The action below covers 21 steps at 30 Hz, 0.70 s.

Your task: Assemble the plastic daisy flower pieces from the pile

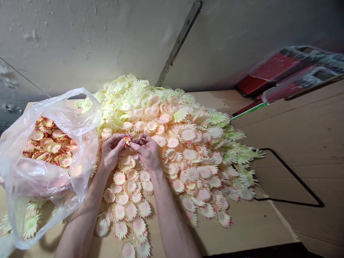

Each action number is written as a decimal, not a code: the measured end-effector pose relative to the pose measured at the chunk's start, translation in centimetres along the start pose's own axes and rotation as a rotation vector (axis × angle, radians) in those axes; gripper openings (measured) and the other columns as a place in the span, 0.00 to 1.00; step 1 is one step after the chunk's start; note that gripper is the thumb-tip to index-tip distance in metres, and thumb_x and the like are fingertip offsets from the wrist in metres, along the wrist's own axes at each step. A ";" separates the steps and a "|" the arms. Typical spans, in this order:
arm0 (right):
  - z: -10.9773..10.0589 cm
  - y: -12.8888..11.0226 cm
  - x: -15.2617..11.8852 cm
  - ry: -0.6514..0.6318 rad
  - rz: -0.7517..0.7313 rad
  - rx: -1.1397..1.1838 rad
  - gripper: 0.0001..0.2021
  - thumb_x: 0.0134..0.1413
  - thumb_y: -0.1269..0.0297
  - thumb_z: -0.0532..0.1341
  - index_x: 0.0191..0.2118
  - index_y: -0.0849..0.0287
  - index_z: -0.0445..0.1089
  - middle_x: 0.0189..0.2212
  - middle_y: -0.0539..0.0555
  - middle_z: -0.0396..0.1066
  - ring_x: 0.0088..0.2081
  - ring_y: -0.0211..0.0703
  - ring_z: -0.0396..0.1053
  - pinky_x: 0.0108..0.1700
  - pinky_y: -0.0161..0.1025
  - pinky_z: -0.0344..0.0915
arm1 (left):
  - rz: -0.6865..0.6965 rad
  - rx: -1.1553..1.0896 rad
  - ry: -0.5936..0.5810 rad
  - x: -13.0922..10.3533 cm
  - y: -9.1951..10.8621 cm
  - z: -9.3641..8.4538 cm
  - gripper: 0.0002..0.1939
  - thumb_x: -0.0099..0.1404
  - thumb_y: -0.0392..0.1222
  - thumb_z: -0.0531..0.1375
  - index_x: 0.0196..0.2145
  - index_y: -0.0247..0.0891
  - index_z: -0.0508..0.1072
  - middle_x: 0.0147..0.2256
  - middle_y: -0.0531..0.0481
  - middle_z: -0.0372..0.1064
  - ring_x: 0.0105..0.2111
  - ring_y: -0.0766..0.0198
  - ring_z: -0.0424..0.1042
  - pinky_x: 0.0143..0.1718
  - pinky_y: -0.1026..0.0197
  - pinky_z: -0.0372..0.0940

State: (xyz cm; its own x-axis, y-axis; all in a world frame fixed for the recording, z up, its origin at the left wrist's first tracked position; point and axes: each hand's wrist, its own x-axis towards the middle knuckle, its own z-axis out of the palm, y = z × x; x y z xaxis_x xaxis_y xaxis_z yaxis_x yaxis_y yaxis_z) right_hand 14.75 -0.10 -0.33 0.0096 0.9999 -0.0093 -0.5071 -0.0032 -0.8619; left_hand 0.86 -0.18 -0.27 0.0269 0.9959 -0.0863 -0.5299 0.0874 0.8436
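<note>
Between the fingertips of both hands is a small artificial flower piece (127, 140), yellowish with red petal tips. My left hand (112, 149) pinches it from the left side. From the right, my right hand (146, 148) grips it with thumb and fingers; the fingers partly cover it. Under and around both hands spreads a large heap of artificial flower heads (188, 154), cream and pale green with pink centres. Beside my left forearm stands an open translucent plastic bag (88, 172), holding many smaller flower pieces with red-edged petals (55, 147).
A wooden table (249, 225) carries the heap. Behind it rises a grey wall (120, 43) with a slanted metal strip (178, 43). A bent black metal frame (295, 175) juts out at right, below red plastic-wrapped items (276, 68). Green-centred flowers (31, 224) lie under the bag.
</note>
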 end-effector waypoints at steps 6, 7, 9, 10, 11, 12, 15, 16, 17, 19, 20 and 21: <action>0.0 0.1 -0.1 -0.020 -0.039 -0.089 0.15 0.41 0.64 0.76 0.33 0.54 0.70 0.30 0.47 0.78 0.34 0.39 0.76 0.41 0.37 0.74 | 0.045 0.056 -0.021 -0.1 0.0 -0.2 0.17 0.54 0.49 0.75 0.39 0.38 0.83 0.41 0.45 0.82 0.36 0.61 0.81 0.35 0.64 0.75; 0.0 0.2 -0.1 -0.018 -0.052 -0.121 0.15 0.41 0.64 0.76 0.33 0.54 0.71 0.30 0.47 0.78 0.34 0.39 0.76 0.41 0.37 0.74 | 0.062 0.074 -0.028 -0.1 0.0 -0.2 0.17 0.55 0.49 0.75 0.39 0.38 0.83 0.42 0.44 0.82 0.37 0.61 0.81 0.36 0.65 0.75; -0.1 0.3 -0.2 -0.011 -0.088 -0.172 0.12 0.43 0.62 0.75 0.34 0.54 0.74 0.31 0.49 0.78 0.34 0.40 0.76 0.41 0.38 0.74 | 0.092 0.108 -0.037 -0.1 0.0 -0.3 0.16 0.56 0.47 0.75 0.40 0.39 0.84 0.43 0.44 0.82 0.37 0.62 0.81 0.36 0.66 0.74; -0.2 0.3 -0.2 -0.005 -0.106 -0.190 0.11 0.44 0.61 0.74 0.34 0.54 0.75 0.31 0.49 0.78 0.34 0.40 0.75 0.40 0.37 0.73 | 0.101 0.124 -0.040 0.0 0.0 -0.3 0.15 0.56 0.47 0.75 0.40 0.39 0.84 0.44 0.44 0.82 0.38 0.62 0.81 0.36 0.66 0.74; -0.3 0.3 -0.2 0.002 -0.118 -0.204 0.10 0.46 0.60 0.74 0.33 0.55 0.76 0.31 0.49 0.77 0.33 0.39 0.74 0.38 0.37 0.72 | 0.106 0.137 -0.044 0.0 0.0 -0.3 0.16 0.56 0.46 0.75 0.41 0.39 0.84 0.44 0.43 0.82 0.38 0.62 0.81 0.36 0.66 0.73; -0.3 0.3 -0.2 0.008 -0.123 -0.217 0.10 0.48 0.58 0.73 0.33 0.55 0.76 0.30 0.49 0.77 0.31 0.38 0.73 0.35 0.36 0.71 | 0.110 0.145 -0.049 0.0 0.1 -0.3 0.16 0.56 0.46 0.75 0.41 0.39 0.84 0.45 0.43 0.82 0.39 0.61 0.81 0.36 0.66 0.73; -0.4 0.2 -0.3 -0.021 -0.071 -0.264 0.12 0.50 0.52 0.72 0.32 0.55 0.77 0.23 0.48 0.72 0.23 0.36 0.66 0.24 0.34 0.63 | 0.112 0.144 -0.055 0.0 0.1 -0.3 0.17 0.55 0.46 0.75 0.42 0.39 0.85 0.44 0.42 0.82 0.41 0.58 0.81 0.39 0.62 0.74; -0.4 0.2 -0.3 -0.044 -0.042 -0.272 0.13 0.50 0.51 0.72 0.31 0.56 0.78 0.21 0.48 0.72 0.21 0.35 0.65 0.22 0.34 0.60 | 0.104 0.139 -0.056 0.0 0.2 -0.3 0.17 0.55 0.46 0.75 0.42 0.39 0.85 0.44 0.42 0.82 0.39 0.58 0.81 0.39 0.61 0.75; -0.4 0.2 -0.3 -0.067 -0.017 -0.271 0.14 0.50 0.50 0.73 0.31 0.56 0.78 0.20 0.48 0.71 0.20 0.35 0.64 0.21 0.34 0.59 | 0.093 0.132 -0.058 0.0 0.2 -0.3 0.18 0.55 0.46 0.75 0.43 0.39 0.85 0.43 0.42 0.82 0.38 0.58 0.81 0.39 0.60 0.75; -0.3 0.1 -0.3 -0.092 0.005 -0.245 0.15 0.49 0.50 0.73 0.30 0.57 0.78 0.21 0.49 0.73 0.20 0.34 0.64 0.21 0.34 0.60 | 0.063 0.115 -0.062 0.0 0.2 -0.4 0.19 0.54 0.46 0.75 0.44 0.39 0.85 0.41 0.42 0.83 0.35 0.58 0.81 0.37 0.60 0.75; -0.3 0.1 -0.3 -0.096 0.008 -0.224 0.15 0.48 0.50 0.74 0.30 0.57 0.79 0.21 0.49 0.74 0.20 0.34 0.65 0.23 0.34 0.62 | 0.051 0.104 -0.067 0.0 0.3 -0.4 0.20 0.54 0.46 0.76 0.44 0.39 0.85 0.41 0.42 0.83 0.36 0.58 0.81 0.37 0.60 0.75; -0.3 0.1 -0.3 -0.097 0.012 -0.205 0.15 0.47 0.50 0.74 0.30 0.57 0.79 0.22 0.49 0.74 0.21 0.34 0.65 0.24 0.34 0.63 | 0.040 0.095 -0.076 0.0 0.3 -0.5 0.20 0.53 0.46 0.76 0.44 0.40 0.85 0.42 0.42 0.83 0.36 0.58 0.81 0.38 0.60 0.75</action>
State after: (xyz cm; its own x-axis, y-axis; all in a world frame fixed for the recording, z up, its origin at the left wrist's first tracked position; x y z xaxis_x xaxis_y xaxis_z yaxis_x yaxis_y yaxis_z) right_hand 14.95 -0.37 -0.59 -0.0833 0.9963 0.0204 -0.3204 -0.0074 -0.9473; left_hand 0.30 -0.15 -0.30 0.0736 0.9972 -0.0141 -0.4489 0.0458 0.8924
